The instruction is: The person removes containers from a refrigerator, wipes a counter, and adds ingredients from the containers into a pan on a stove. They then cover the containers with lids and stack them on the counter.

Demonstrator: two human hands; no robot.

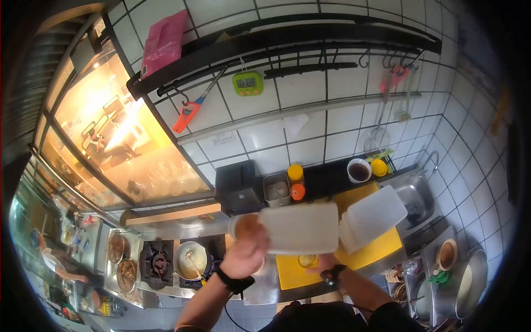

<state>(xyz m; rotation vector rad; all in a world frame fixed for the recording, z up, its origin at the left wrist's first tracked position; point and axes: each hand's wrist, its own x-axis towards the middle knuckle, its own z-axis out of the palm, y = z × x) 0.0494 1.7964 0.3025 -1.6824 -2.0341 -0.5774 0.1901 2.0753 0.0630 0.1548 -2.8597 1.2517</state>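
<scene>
My left hand (246,252) is raised over the counter and grips the left edge of a white rectangular plastic container (301,227), which looks blurred. A round tub with brown content (241,224) sits just behind that hand. My right hand (322,262) is low on the yellow cutting board (381,249), mostly hidden under the white container, and touches a small cup with yellow content (307,260). Its grip is hidden. A second white container (373,216) lies on the board to the right.
On the stove at left stand a pot with a ladle (191,260), a bare burner (156,260) and two pans (117,247). The sink (415,196) is at right, a large steel pot (470,282) below it. A dark-liquid cup (359,170) stands by the wall. Another person (52,263) stands at far left.
</scene>
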